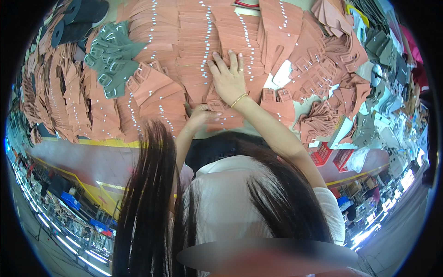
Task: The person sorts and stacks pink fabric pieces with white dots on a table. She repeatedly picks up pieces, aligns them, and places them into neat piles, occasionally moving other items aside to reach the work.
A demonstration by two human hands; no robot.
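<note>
- Dark long hair (147, 203) and a pale ribbed top (221, 203) filled the near part of the view, with both forearms running up from them toward the table.
- The left hand (201, 117) lay nearest, at the table's front edge, fingers curled around the end of a terracotta strap (226, 121); how tightly it gripped could not be told, since the hand was blurred.
- That strap sat at the near edge of the pile, just under the right wrist, with a buckle (216, 106) at one end and a row of small metal studs along it.
- The right hand (229, 76), wearing a gold bracelet (238, 100) and a ring, rested flat with fingers spread wide, pressing down on the stack of straps (194, 51) and holding nothing.
- Judged by their look, the straps were thin, light and flexible, probably leather or imitation leather; one would bend if lifted by an end, so it seemed best taken near the buckle or pinched mid-length, with the flat hand keeping the pile from sliding.
- To the left, a smaller bunch of grey-green straps (110, 62) lay on more terracotta ones, touching them.
- Farther right, loose buckle pieces (318, 64) were heaped untidily, with grey pieces (383, 51) beyond.
- At the far left corner lay black round-ended pieces (76, 21).
- Red crates (330, 154) stood below the table's right side.
</note>
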